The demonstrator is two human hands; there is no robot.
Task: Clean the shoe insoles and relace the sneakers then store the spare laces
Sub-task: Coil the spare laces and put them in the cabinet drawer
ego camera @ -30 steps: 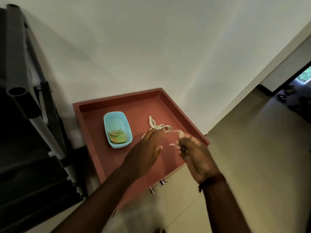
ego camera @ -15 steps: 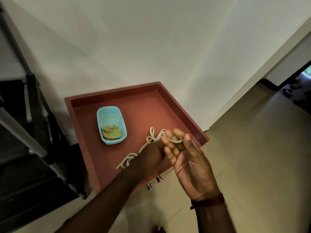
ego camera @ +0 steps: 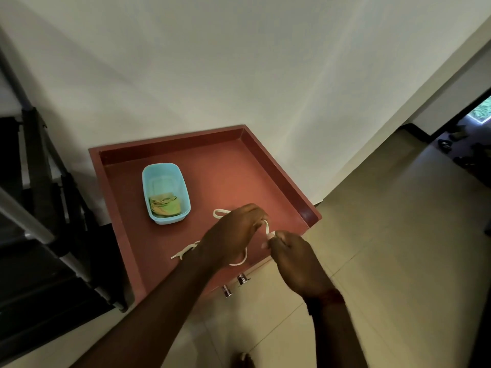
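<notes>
A white shoelace (ego camera: 240, 261) lies over the near part of a reddish-brown cabinet top (ego camera: 233, 181) with a raised rim. My left hand (ego camera: 233, 235) is over the lace with fingers curled round a stretch of it. My right hand (ego camera: 292, 256) pinches the lace close beside the left hand's fingertips. One loop shows beyond the left hand, another hangs below it, and loose ends trail left of my left wrist. No sneakers or insoles are in view.
A light blue plastic tub (ego camera: 166, 192) holding a green-yellow cloth stands on the cabinet top to the left. Two metal knobs (ego camera: 235, 284) stick out of the cabinet front. A dark metal frame (ego camera: 39, 208) stands at the left. Tiled floor (ego camera: 385, 235) spreads to the right.
My right hand turned from palm-up with spread fingers to a pinch on the lace. Both hands drew together over the cabinet's near edge, and a loop now hangs under my left hand.
</notes>
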